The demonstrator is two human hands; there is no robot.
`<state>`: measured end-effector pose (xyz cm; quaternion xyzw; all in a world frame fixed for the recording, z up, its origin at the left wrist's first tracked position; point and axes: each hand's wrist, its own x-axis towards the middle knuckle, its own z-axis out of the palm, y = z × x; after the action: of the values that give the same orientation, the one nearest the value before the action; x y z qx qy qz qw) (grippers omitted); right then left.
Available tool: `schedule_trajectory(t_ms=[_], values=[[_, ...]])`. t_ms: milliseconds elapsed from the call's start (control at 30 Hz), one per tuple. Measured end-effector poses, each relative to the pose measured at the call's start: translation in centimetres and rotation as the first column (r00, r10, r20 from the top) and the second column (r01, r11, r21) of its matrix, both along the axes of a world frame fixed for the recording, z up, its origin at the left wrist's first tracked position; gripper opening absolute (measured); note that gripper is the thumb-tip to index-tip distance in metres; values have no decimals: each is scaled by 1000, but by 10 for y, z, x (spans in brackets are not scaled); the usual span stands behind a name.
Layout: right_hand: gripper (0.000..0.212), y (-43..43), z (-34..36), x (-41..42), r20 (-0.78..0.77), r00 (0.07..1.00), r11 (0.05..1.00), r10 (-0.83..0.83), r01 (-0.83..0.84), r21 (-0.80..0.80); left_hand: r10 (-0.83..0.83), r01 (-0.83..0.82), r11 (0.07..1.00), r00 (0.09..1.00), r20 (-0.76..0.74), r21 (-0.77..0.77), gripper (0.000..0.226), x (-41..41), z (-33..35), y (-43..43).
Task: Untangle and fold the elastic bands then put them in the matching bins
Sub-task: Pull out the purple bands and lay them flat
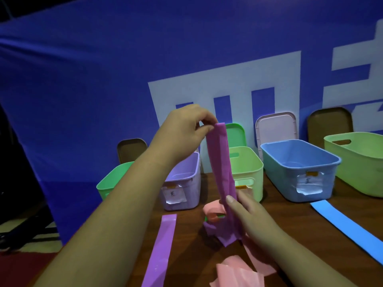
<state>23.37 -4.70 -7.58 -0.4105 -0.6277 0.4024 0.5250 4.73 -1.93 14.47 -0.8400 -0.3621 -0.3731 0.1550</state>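
Fingers (pixel 205 129) of left hand (pixel 186 125) and right hand (pixel 248 212) pinch creased, rubbery purple band (pixel 221 162).

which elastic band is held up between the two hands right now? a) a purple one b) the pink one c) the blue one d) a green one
a: the left hand pinches the top of the long purple elastic band and the right hand grips it lower down, while the flat blue elastic band lies on the brown wooden table.

One camera sits on the person's head and looks forward and down. A dark brown wooden table (pixel 300 220) lies close, low in the frame. A big blue cloth wall (pixel 83 79) fills the top.
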Motion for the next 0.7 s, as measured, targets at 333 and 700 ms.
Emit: schedule_trajectory(t_ms=[333, 700], values=[[28, 4, -1, -1, -256, 964, 986, 75, -110, -123, 75, -72, 997, 992, 105, -36, 14, 0, 12, 7], [13, 12, -8, -1, -376, 924, 958, 69, -166, -233, 173, -111, 977, 913, 369, -184, 13, -13, 25, 13]])
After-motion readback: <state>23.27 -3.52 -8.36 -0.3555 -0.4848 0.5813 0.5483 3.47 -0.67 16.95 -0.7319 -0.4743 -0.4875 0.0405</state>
